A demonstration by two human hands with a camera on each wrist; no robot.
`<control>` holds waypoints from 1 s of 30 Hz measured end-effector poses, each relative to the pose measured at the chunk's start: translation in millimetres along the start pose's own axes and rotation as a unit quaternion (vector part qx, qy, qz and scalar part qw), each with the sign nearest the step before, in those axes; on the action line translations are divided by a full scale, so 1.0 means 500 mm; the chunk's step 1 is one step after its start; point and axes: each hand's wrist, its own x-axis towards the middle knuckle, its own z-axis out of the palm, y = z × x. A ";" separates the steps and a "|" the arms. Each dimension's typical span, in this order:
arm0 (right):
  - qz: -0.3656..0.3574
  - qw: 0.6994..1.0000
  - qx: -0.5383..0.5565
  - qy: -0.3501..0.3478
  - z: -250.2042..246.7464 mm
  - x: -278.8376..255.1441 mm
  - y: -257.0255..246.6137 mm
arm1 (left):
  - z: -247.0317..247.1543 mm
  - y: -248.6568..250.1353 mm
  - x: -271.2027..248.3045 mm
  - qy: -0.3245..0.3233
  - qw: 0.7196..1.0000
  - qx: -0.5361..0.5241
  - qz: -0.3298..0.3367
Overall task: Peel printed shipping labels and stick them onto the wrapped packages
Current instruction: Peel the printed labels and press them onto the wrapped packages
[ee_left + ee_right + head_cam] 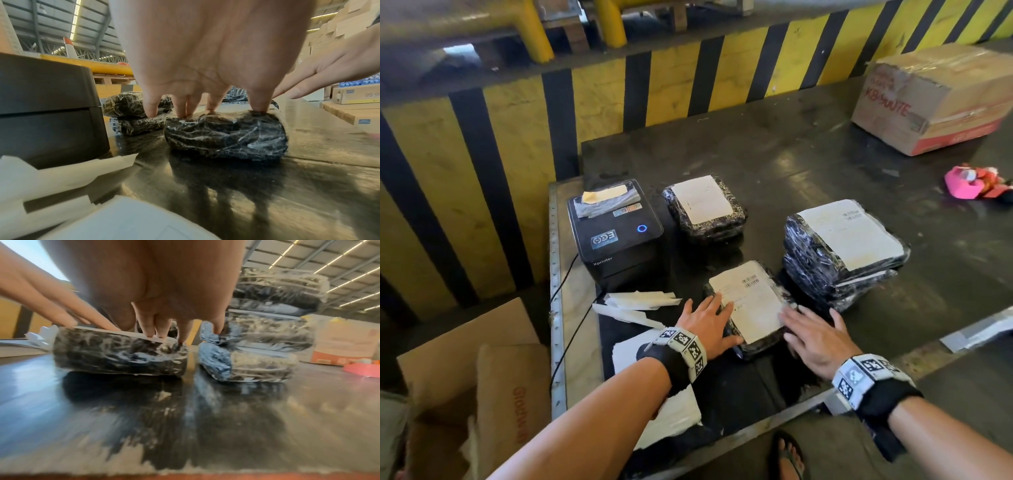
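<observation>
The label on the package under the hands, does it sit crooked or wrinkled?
The label lies flat and roughly square on the package. Both hands, left and right, press its edges. Nothing stands out.

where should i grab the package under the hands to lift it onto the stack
Grip the package by its two long side edges, one hand from the left, one from the right. It lies flat, its label covers the top, and the left hand and right hand already rest at those edges. Squeeze gently; the wrap looks slippery.
</observation>
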 end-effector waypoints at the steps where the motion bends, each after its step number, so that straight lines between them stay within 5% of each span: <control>1: 0.009 1.000 -0.002 0.001 -0.005 0.001 0.003 | 0.000 0.000 0.000 -0.006 1.000 0.000 -0.001; 8: -0.097 0.993 -0.046 0.041 0.062 -0.018 -0.085 | -0.004 0.002 0.001 -0.007 1.000 -0.004 0.000; 14: -0.047 0.995 -0.074 0.047 0.103 -0.034 -0.035 | 0.004 0.000 0.000 -0.002 1.000 -0.023 -0.001; 18: -0.001 0.997 0.010 0.082 0.072 -0.036 -0.016 | 0.022 -0.012 -0.015 0.019 0.997 -0.073 -0.001; 22: 0.010 0.981 0.151 0.124 0.029 0.007 -0.005 | 0.054 -0.022 -0.036 0.072 0.979 -0.178 -0.071; 30: 0.132 0.949 0.284 -0.013 -0.045 0.139 -0.012 | 0.073 -0.004 0.007 -0.029 0.972 -0.161 -0.168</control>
